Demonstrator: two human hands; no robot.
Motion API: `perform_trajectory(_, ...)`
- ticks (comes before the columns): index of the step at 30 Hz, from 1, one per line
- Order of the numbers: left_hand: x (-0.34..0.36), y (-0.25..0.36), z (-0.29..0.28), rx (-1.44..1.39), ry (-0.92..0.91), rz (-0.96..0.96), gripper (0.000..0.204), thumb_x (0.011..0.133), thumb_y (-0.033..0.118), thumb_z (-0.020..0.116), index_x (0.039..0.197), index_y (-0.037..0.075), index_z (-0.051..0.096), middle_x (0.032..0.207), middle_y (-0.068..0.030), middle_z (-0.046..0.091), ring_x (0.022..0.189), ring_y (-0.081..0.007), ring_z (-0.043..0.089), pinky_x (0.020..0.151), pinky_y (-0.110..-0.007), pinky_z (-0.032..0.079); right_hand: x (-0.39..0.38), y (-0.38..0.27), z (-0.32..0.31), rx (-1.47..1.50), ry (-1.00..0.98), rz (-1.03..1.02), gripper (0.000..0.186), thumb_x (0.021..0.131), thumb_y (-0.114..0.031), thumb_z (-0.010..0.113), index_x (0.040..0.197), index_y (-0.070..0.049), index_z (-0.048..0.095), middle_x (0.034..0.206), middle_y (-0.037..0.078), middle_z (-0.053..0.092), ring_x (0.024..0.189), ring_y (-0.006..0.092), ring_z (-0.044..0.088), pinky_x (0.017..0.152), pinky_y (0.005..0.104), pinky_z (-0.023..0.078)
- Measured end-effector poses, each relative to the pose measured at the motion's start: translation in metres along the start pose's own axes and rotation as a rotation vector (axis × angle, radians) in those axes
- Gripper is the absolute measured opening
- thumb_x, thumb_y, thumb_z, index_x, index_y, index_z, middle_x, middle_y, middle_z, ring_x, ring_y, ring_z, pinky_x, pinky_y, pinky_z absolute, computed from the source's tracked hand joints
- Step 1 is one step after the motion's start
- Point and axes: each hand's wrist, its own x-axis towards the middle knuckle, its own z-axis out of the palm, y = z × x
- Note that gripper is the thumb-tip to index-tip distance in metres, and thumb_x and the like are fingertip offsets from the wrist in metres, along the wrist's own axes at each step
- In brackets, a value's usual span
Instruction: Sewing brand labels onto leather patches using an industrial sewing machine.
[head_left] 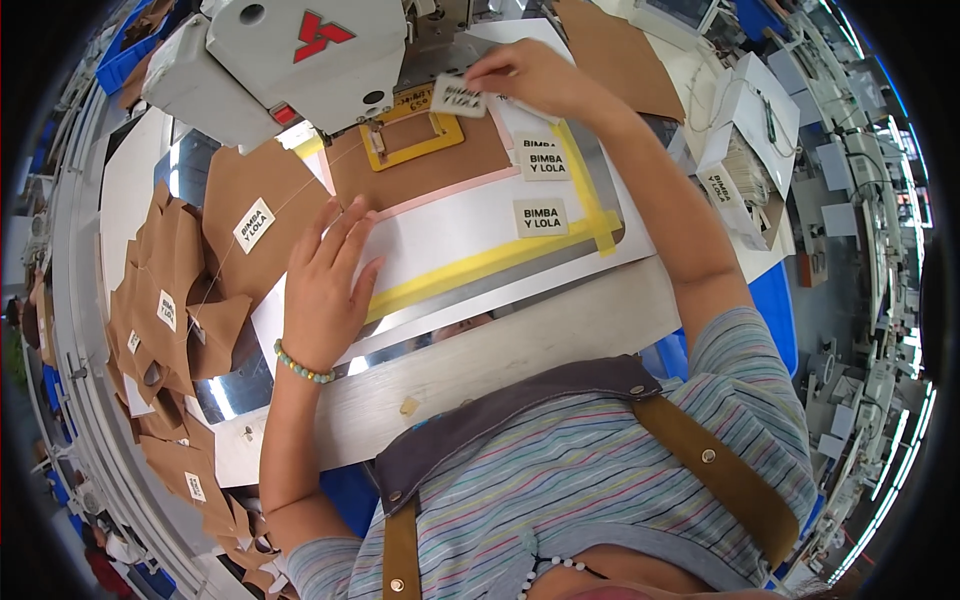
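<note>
My right hand point(530, 75) pinches a small white label point(460, 97) with dark lettering, held at the right of the sewing machine head point(300, 60). My left hand point(328, 275) is open, fingers spread, with its fingertips at the lower left corner of a brown fabric piece point(460, 165). That piece lies flat inside pink edging, under a yellow clamp frame point(415, 150) below the machine. On the white sheet to its right are a few overlapping labels point(545, 163) and a separate label point(541, 217) nearer me. Yellow tape point(480, 265) borders the sheet.
At the left, labelled brown pieces point(165, 280) lie heaped, spilling over the table edge, with threads running from them. A white box point(745, 165) of stacked labels stands at the right. Another brown sheet point(620, 60) lies behind my right arm. Blue bins point(775, 310) stand below.
</note>
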Motion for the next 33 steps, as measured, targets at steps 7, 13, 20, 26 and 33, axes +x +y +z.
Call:
perform_trajectory(7,0.019,-0.010,0.010,-0.017,-0.023,0.031,0.052,0.092,0.008,0.079,0.142,0.004,0.066,0.155,-0.0113,0.063,0.146,-0.0417,0.053,0.118,-0.050,0.047,0.045,-0.017,0.034,-0.080,-0.205,-0.055,0.028,0.097,-0.025,0.076,0.119,-0.008,0.081,0.103,0.009,0.082,0.094,0.0203,0.074,0.089,0.0344,0.056)
perform_trajectory(13,-0.002,-0.022,0.015,0.051,-0.019,-0.023,0.052,0.094,0.012,0.078,0.144,0.003,0.065,0.157,-0.0111,0.061,0.150,-0.0405,0.049,0.122,-0.051,0.044,0.009,-0.011,-0.025,-0.019,-0.397,-0.066,0.017,0.102,-0.020,0.069,0.107,-0.005,0.076,0.122,0.007,0.079,0.108,0.0211,0.070,0.100,0.0375,0.054)
perform_trajectory(20,-0.010,-0.020,0.018,0.045,0.015,-0.066,0.053,0.097,0.013,0.076,0.147,0.002,0.063,0.160,-0.0101,0.060,0.153,-0.0395,0.047,0.125,-0.051,0.041,-0.080,0.007,0.000,-0.317,-0.270,-0.409,0.011,0.108,-0.014,0.056,0.108,-0.005,0.062,0.148,0.008,0.068,0.149,0.0329,0.050,0.125,0.0484,0.040)
perform_trajectory(26,-0.013,-0.019,0.021,-0.004,0.023,-0.075,0.055,0.097,0.014,0.076,0.149,0.004,0.063,0.159,-0.0094,0.061,0.151,-0.0393,0.049,0.123,-0.050,0.043,-0.101,0.007,0.025,-0.406,-0.152,-0.436,0.019,0.110,-0.016,0.056,0.118,-0.001,0.064,0.152,0.010,0.065,0.147,0.0334,0.053,0.131,0.0524,0.035)
perform_trajectory(33,-0.012,-0.017,0.021,0.009,0.017,-0.081,0.056,0.097,0.015,0.077,0.150,0.004,0.063,0.159,-0.0085,0.062,0.150,-0.0385,0.050,0.123,-0.049,0.042,-0.106,0.012,0.026,-0.376,-0.104,-0.379,0.028,0.107,-0.014,0.060,0.130,-0.001,0.069,0.149,0.010,0.067,0.140,0.0333,0.058,0.122,0.0490,0.045)
